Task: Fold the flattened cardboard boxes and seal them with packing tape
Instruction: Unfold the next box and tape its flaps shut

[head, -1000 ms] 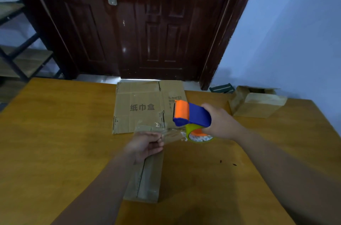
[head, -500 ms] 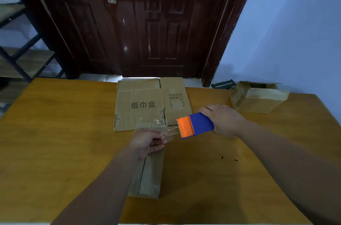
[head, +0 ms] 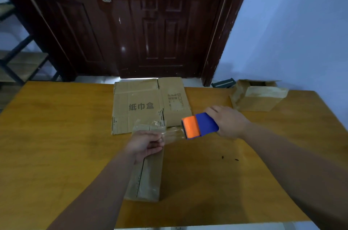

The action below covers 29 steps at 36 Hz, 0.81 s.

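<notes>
While the left hand (head: 145, 145) pinches the tape (head: 172, 133) over the folded box (head: 152, 177) on the bench (head: 56, 135) and the right hand (head: 228, 122) grips the dispenser (head: 199, 125) beside it, the tape needs tension and alignment with the seam (head: 140, 179).

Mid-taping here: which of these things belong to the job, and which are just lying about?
Job:
dispenser gripped by right hand
tape strip pinched by left hand
folded box under the left hand
flat box
open box, probably

Lying about:
door
shelf
dark object behind the table
specks
</notes>
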### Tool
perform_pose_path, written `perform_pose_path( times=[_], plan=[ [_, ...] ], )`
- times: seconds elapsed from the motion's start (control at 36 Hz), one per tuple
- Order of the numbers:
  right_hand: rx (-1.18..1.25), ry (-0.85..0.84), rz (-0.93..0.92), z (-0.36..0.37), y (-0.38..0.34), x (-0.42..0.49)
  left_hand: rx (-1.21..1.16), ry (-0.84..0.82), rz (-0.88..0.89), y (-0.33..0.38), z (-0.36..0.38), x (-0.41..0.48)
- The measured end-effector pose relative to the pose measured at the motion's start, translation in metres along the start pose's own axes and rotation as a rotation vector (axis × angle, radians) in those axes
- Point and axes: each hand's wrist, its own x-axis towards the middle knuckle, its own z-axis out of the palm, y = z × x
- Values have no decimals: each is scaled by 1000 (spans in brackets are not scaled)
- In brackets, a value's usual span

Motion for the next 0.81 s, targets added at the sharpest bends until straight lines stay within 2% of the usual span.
perform_pose_path(
  times=[0.08, 0.19, 0.36, 0.53, 0.67, 0.81],
  plan=[
    [-140, -15, 6, 10, 7, -3, 28, 4, -3, -1, 1, 0],
    [-167, -11, 25, 17, 11, -2, 37, 36, -6, -1, 4, 0],
    [-48, 2, 18, 18, 16, 0, 39, 80, 3, -1, 6, -1],
    [155, -3, 91, 19, 22, -10, 70, 75, 31, -2, 8, -3],
    [110, -9, 91, 18, 19, -11, 85, 74, 37, -3, 8, -4],
    [-76, -43, 87, 16, 14, -7, 110, 56, 49, -3, 11, -7]
  ],
)
